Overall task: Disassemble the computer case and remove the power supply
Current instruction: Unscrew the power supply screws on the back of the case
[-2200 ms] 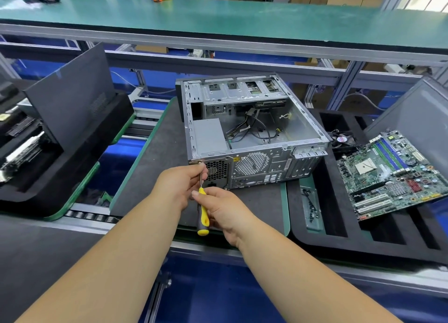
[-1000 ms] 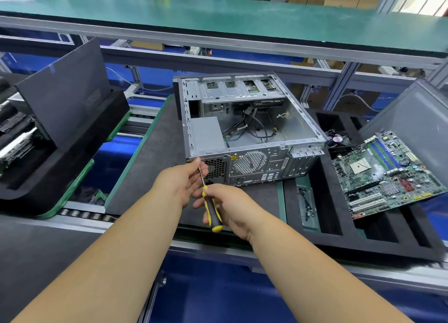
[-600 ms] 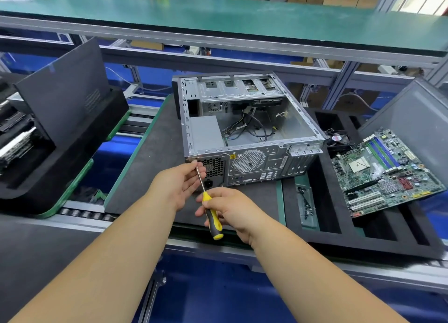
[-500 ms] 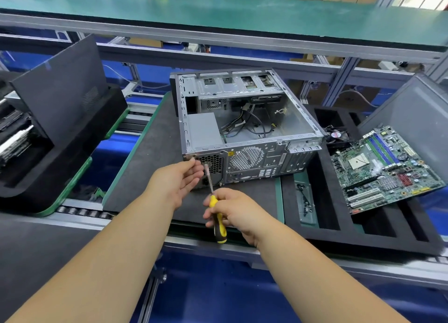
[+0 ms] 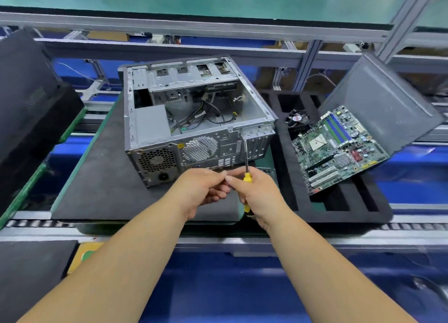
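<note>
1. Grey metal computer case (image 5: 194, 118) lies open on dark foam mat (image 5: 101, 177); power supply (image 5: 151, 125) sits in its near-left corner.
2. R hand (image 5: 259, 196) grips yellow screwdriver (image 5: 246, 174), shaft pointing up.
3. L hand (image 5: 201, 191) fingers curled, tips meeting R hand; can't tell what they pinch.
4. Motherboard (image 5: 337, 145) on foam tray (image 5: 339, 208) to the right.

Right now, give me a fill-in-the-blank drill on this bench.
1. The right hand grips a screwdriver with a ____ handle.
2. The motherboard lies to the ____ of the computer case.
3. The power supply sits ____ the case.

Missing words: yellow; right; inside
</note>
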A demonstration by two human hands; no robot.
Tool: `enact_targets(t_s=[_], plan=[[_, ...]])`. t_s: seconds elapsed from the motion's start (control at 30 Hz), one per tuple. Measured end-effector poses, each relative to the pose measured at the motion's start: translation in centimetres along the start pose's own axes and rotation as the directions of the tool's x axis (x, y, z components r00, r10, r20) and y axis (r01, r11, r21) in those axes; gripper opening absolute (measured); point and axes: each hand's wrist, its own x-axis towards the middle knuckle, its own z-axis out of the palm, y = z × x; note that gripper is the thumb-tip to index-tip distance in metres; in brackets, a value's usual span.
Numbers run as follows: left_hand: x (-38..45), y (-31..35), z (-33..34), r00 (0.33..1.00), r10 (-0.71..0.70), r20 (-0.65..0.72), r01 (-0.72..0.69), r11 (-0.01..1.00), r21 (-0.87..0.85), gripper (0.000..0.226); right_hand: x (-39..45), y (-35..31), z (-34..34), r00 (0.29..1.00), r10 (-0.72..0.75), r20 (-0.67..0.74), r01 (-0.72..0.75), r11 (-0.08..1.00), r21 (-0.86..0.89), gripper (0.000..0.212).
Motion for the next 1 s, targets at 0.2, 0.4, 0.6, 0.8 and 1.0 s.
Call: enact_targets(t_s=[0.2,0.4,0.6,0.8,1.0], plan=[[0.9,-0.4,3.7,0.995,0.086,0.041,-0.090,0.992,0.093,0.028,0.8,0.6,-4.5,0.996,-0.009,-0.091,-0.004,0.990,-0.141,0.007],[1.7,0.0,3.9,0.887,0.450,-0.102,-0.366,0.820,0.440,0.022,4.0,2.2,-9.1,0.967,0.027,-0.253,-0.102,0.953,-0.287,0.015],[1.8,1.6,1.4,0.677,0.719,-0.154,-0.455,0.575,0.680,0.021,6.2,1.2,-10.7,0.963,-0.035,-0.266,-0.071,0.922,-0.380,0.024],[0.4,2.4,-2.0,0.544,0.819,-0.185,-0.349,0.421,0.837,0.035,7.0,-3.0,-7.7,0.944,-0.303,-0.128,0.217,0.865,-0.452,0.014],[-1.1,1.9,-7.3,0.631,0.704,-0.325,0.023,0.402,0.915,0.057,8.4,-5.7,-1.9,0.895,-0.387,0.224,0.435,0.642,-0.632,0.032]])
